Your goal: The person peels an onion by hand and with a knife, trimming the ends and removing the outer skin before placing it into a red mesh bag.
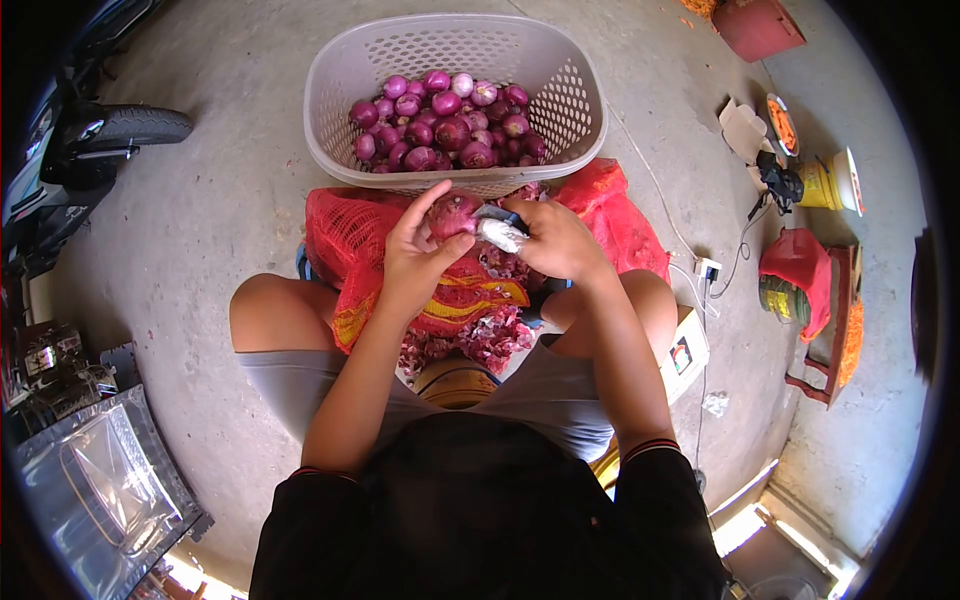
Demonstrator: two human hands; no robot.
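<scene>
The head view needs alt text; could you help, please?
A person's left hand holds a red onion; the right hand, a partly white tool beside it. A grey basket of onions stands beyond, red mesh and onion skins below.

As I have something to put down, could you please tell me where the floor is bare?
The floor is largely bare between the motorcycle wheel and the basket, and between the white cable and the cardboard. It is crowded between the knees, with red mesh and onion skins, and along the right wall.

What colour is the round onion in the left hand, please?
The round onion is purplish red, clearest in the head view.
</scene>
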